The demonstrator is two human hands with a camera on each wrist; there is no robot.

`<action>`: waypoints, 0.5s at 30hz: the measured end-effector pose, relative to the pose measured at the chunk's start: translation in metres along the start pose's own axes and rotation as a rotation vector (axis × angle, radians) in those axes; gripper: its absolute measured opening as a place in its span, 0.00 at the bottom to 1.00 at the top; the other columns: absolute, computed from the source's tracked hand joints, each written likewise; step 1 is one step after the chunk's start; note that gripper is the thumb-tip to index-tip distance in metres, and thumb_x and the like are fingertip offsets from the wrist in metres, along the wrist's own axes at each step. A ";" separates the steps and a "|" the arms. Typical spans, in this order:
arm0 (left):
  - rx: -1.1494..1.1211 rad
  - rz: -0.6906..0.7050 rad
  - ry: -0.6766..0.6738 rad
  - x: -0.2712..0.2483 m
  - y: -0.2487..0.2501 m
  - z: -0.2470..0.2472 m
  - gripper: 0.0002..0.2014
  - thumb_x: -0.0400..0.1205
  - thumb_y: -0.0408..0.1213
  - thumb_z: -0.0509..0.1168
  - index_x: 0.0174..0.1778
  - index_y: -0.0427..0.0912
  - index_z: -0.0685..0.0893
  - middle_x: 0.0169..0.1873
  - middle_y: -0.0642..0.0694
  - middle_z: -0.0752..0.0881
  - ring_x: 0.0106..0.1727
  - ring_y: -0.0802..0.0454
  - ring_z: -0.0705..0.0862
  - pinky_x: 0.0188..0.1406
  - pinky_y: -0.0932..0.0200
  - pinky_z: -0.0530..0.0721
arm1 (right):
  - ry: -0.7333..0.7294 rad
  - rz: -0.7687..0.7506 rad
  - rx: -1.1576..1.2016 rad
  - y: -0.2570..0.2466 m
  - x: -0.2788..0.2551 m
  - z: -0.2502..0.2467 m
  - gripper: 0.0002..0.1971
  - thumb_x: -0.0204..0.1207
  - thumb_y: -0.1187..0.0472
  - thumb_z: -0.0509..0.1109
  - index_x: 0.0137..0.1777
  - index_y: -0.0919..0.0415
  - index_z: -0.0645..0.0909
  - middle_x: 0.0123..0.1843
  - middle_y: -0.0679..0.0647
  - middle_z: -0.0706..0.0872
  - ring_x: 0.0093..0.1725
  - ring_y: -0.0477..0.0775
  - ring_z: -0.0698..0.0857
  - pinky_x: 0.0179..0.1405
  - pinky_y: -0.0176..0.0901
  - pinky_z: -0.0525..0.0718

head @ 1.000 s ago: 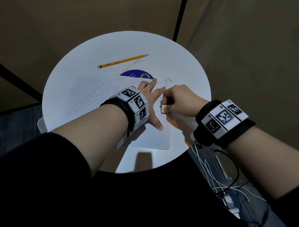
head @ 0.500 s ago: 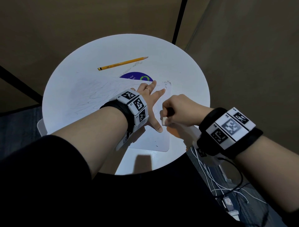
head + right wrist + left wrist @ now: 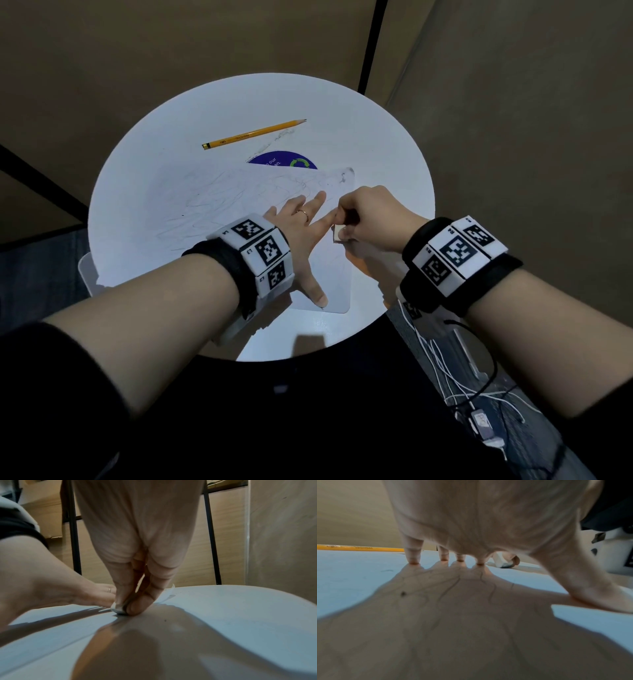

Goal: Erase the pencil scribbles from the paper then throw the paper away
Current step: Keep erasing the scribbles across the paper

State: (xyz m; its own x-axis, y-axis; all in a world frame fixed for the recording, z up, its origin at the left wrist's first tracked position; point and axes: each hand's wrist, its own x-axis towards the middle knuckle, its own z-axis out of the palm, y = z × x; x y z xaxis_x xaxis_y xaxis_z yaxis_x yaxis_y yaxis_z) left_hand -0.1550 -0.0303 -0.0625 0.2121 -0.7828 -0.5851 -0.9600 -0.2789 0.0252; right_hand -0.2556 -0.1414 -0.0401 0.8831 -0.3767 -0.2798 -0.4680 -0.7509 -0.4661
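- Starting at the left of the round white bench [image 3: 144, 192], we have the thin white sheet of paper [image 3: 219, 192] lying flat, faint grey pencil scribbles [image 3: 205, 209] looping across its left and middle stretch, so plenty of rubbing is left by my reckoning.
- Up beyond the sheet lies a yellow wooden pencil [image 3: 253, 134], apart from both hands and out of the way.
- Next along, a round blue sticker with a green recycling mark [image 3: 284, 160] peeks out from under the paper's far edge; flat, no obstacle.
- Centre now: the left hand [image 3: 301, 236] is spread wide, fingers straight, fingertips [image 3: 414, 562] and thumb pressed down on the sheet to pin it.
- That pinning matters, I'd say: the paper looks light, floppy and apt to slide or wrinkle on the smooth top, so hold it flat close to the rubbing spot, and later take it by an edge or crumple it for the bin.
- Right of that, the right hand [image 3: 370, 219] pinches a small white block eraser [image 3: 337, 233] between thumb and fingers, its grey-smudged end down on the paper [image 3: 120, 612], just beside the left index finger.
- Far right, off the bench, white cables [image 3: 445, 370] trail on the floor; no bin shows anywhere.
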 end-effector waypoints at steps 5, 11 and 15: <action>-0.002 -0.008 -0.017 0.001 -0.001 0.002 0.71 0.55 0.73 0.72 0.79 0.56 0.27 0.79 0.50 0.25 0.82 0.43 0.34 0.78 0.33 0.48 | -0.103 0.007 0.111 -0.001 -0.023 0.007 0.04 0.70 0.67 0.74 0.39 0.63 0.81 0.31 0.48 0.84 0.34 0.41 0.82 0.48 0.40 0.81; -0.009 -0.016 -0.022 0.002 0.000 0.002 0.71 0.54 0.73 0.72 0.79 0.57 0.28 0.79 0.51 0.26 0.82 0.43 0.35 0.78 0.31 0.49 | -0.020 0.004 0.057 -0.001 -0.018 0.004 0.04 0.71 0.67 0.73 0.45 0.65 0.83 0.41 0.51 0.85 0.43 0.48 0.80 0.41 0.35 0.73; -0.019 -0.022 -0.018 0.001 0.000 0.001 0.71 0.54 0.72 0.74 0.79 0.57 0.28 0.79 0.51 0.26 0.82 0.43 0.35 0.78 0.30 0.49 | -0.066 -0.008 0.078 0.000 -0.024 0.006 0.04 0.70 0.65 0.75 0.40 0.62 0.82 0.37 0.51 0.86 0.40 0.48 0.82 0.44 0.37 0.78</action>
State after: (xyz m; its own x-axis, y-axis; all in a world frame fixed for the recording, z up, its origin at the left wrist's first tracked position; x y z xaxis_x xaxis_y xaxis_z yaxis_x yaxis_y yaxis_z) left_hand -0.1545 -0.0307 -0.0641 0.2295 -0.7665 -0.5998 -0.9515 -0.3063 0.0274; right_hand -0.2773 -0.1286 -0.0384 0.8840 -0.3323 -0.3288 -0.4641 -0.7081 -0.5322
